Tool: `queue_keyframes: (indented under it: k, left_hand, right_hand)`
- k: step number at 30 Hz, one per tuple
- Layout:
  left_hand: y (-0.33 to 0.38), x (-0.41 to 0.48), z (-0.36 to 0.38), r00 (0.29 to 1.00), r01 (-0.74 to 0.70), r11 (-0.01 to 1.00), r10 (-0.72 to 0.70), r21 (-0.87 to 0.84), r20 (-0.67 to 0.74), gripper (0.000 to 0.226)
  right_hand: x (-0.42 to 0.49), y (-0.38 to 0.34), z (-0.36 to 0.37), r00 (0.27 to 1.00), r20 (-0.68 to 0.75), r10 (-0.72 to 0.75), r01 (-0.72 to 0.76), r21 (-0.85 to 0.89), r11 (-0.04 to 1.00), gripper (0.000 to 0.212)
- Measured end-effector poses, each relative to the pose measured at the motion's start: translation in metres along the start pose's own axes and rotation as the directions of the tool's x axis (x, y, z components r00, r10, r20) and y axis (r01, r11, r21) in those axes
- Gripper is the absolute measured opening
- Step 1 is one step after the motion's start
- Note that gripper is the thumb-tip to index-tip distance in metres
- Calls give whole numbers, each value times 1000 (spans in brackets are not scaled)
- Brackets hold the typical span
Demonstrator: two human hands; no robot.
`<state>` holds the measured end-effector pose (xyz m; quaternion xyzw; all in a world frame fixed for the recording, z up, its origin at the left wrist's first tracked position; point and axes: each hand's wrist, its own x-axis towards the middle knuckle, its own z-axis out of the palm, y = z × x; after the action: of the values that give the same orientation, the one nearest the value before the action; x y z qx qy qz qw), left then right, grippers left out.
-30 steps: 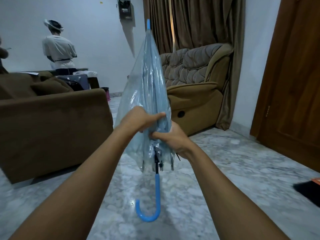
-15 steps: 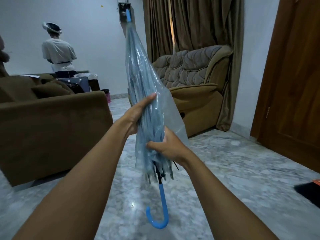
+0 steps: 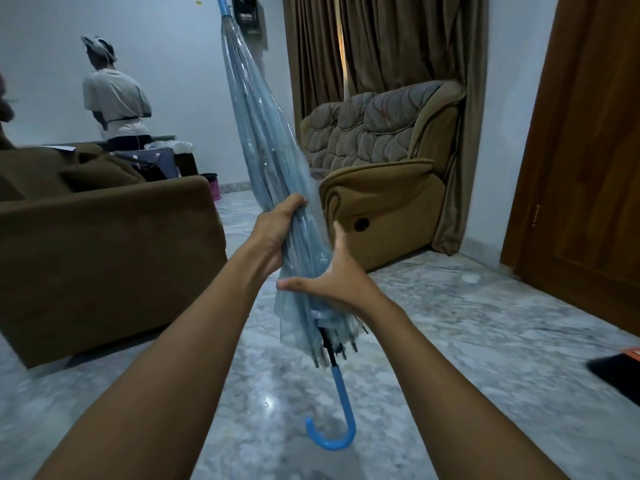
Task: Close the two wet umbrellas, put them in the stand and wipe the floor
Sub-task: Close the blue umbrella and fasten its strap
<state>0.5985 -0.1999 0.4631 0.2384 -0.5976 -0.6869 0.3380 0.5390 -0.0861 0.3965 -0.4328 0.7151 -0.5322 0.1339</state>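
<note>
At frame centre the left hand [image 3: 277,233] stays clenched on the closed umbrella [image 3: 273,188], whose tip has swung upper left, while the right hand [image 3: 337,282] has released, fingers [image 3: 291,284] spread to smooth folds.

no text, label, brand, number or sign can be read anywhere; the dark box [image 3: 246,16] high on the wall carries a pale patch that may be a label, but it is too small and blurred to make out, and the small yellow mark [image 3: 198,2] on the wall shows no writing
</note>
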Motion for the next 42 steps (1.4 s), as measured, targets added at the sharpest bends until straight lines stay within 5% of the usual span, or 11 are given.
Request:
queue_keyframes:
  k: [4, 7, 13, 19, 25, 29, 31, 33, 35, 38, 42]
  left_hand:
    - [-6, -5, 3, 993, -20, 999, 24, -30, 119, 42]
    - [-7, -6, -1, 988, -39, 994, 23, 100, 150, 48]
    - [-15, -6, 1, 999, -7, 1000, 7, 5, 41, 5]
    - [-21, -9, 13, 996, -32, 990, 20, -135, -89, 21]
    - [-20, -15, 37, 999, 15, 994, -21, -112, -48, 24]
    - [-22, -15, 41, 1000, -7, 970, 5, 242, 7, 104]
    - [-27, -17, 32, 907, -246, 666, 415, 705, -76, 122]
    - [-20, -22, 21, 446, -559, 39, 856, 828, 260, 106]
    - [-3, -19, 18, 163, -695, -417, 703, 586, 693, 94]
    - [19, -10, 27, 333, -568, -731, 216, 378, 918, 103]
    - [55, -7, 73, 380, -516, -807, 85, 287, 921, 70]
  right_hand:
    - [1, 2, 17, 999, -34, 8, -11, -79, 997, 65]
    - [-1, 5, 20, 999, -47, 8, -11, -58, 998, 40]
    - [-5, 8, 18, 999, -36, -39, 34, -133, 991, 26]
    - [-6, 6, 18, 1000, -1, 14, -14, -147, 989, 60]
    - [-14, 10, 6, 998, -61, 1, -13, -195, 981, 20]
    - [-17, 13, -22, 995, -97, -4, -18, -218, 976, 14]
    - [-19, 15, -41, 993, -114, 23, -52, -260, 964, 17]
    - [-22, 17, -60, 992, -116, 41, -77, -327, 942, 23]
    - [-23, 17, -76, 993, -112, 29, -71, -397, 915, 25]
    - [-21, 12, -98, 994, -104, 15, -63, -477, 877, 22]
    - [-16, -14, -130, 998, -61, 24, -56, -597, 801, 31]
